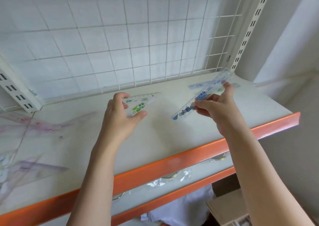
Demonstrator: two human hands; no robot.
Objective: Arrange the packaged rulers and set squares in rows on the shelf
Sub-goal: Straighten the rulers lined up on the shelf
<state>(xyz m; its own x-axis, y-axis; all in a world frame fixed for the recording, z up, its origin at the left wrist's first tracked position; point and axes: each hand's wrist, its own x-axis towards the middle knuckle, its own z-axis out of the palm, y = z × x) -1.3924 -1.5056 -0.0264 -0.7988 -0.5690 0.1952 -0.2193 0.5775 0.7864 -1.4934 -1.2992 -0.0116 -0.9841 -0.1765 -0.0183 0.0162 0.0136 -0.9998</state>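
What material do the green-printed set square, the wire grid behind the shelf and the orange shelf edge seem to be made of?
Green-printed set square: clear plastic, probably in a glossy film sleeve; the shelf shows through it.
White wire grid: thin metal rods, apparently painted or coated white; the wall is visible between the squares.
Orange shelf edge: smooth and slightly glossy with soft highlights; plastic strip or painted metal, I cannot tell which.

Shop: display shelf (155, 139) with orange edge, wire grid back (138, 44), slotted uprights (250, 27).
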